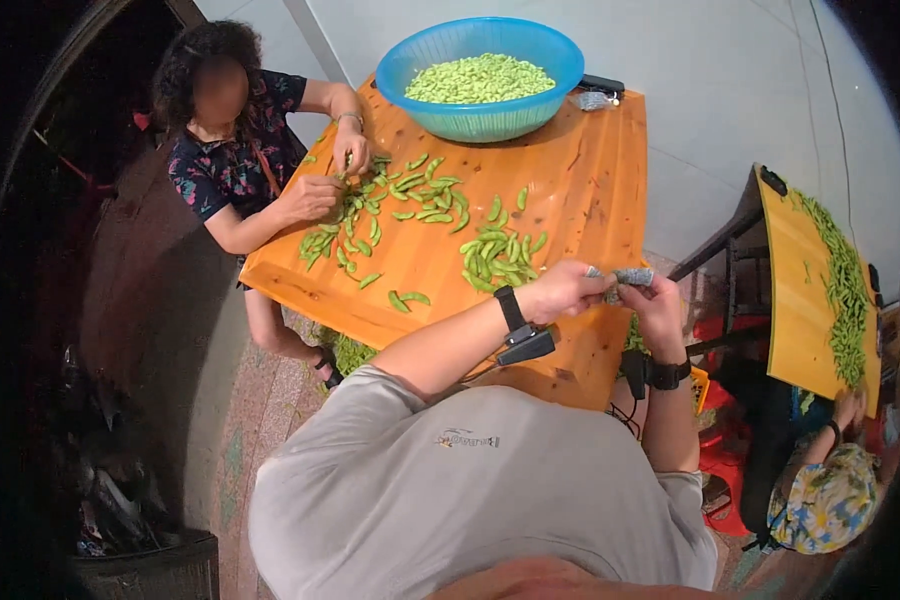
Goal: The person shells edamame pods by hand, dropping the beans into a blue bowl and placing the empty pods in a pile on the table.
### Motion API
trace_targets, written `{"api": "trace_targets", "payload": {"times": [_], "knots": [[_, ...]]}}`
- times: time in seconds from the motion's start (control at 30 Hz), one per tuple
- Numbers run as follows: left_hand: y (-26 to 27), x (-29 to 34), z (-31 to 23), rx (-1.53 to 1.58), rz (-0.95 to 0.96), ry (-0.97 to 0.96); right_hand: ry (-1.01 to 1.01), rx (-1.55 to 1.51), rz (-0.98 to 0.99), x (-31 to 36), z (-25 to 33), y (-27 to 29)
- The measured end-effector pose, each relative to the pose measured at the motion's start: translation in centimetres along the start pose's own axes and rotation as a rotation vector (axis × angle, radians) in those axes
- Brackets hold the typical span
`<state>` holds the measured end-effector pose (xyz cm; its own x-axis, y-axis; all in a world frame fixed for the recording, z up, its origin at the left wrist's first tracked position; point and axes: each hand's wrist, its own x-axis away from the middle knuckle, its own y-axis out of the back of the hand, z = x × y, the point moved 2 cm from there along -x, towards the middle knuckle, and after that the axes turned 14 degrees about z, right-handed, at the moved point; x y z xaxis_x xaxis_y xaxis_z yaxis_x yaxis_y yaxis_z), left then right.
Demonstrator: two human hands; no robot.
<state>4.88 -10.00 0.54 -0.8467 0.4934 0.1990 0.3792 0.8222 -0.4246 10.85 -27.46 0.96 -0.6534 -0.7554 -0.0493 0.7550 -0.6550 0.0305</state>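
My left hand (562, 291) and my right hand (658, 318) meet over the near right edge of the wooden table (595, 190). Both have their fingers closed in a pinch; whatever sits between the fingertips is too small or hidden to make out. Grey speckled wraps (633, 276) cover some fingertips. Just left of my hands lies a small heap of green soybean pods (495, 260). Each of my wrists wears a black strap; a dark box hangs by the left one (526, 346).
At the table's back stands a blue plastic basin (480, 125) of shelled green beans (482, 78). A person (235, 150) at the left handles pods from a larger spread (370, 205). Rightward, another person (830, 495) sits by a second table (800, 300) bearing pods.
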Motion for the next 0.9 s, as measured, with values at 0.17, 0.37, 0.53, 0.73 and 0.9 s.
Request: {"api": "trace_targets", "payload": {"times": [0.17, 0.37, 0.53, 0.73, 0.9], "knots": [[-0.3, 0.7, 0.8, 0.011, -0.056, -0.027, 0.014, -0.065, 0.053, -0.2, 0.7, -1.3], [-0.1, 1.6, -0.2, -0.342, -0.093, -0.210, -0.161, -0.001, 0.115, 0.0, 0.7, -1.0], [0.9, 1.2, 0.8, -0.349, -0.033, -0.166, -0.099, -0.099, 0.089, -0.2, 0.5, -2.0], [0.3, 1.5, 2.3, 0.424, 0.166, -0.081, 0.136, -0.100, 0.044, 0.3, 0.3, -3.2], [0.1, 1.2, 0.1, -0.414, -0.208, -0.161, -0.063, -0.047, -0.040, -0.2, -0.3, -1.7]]}}
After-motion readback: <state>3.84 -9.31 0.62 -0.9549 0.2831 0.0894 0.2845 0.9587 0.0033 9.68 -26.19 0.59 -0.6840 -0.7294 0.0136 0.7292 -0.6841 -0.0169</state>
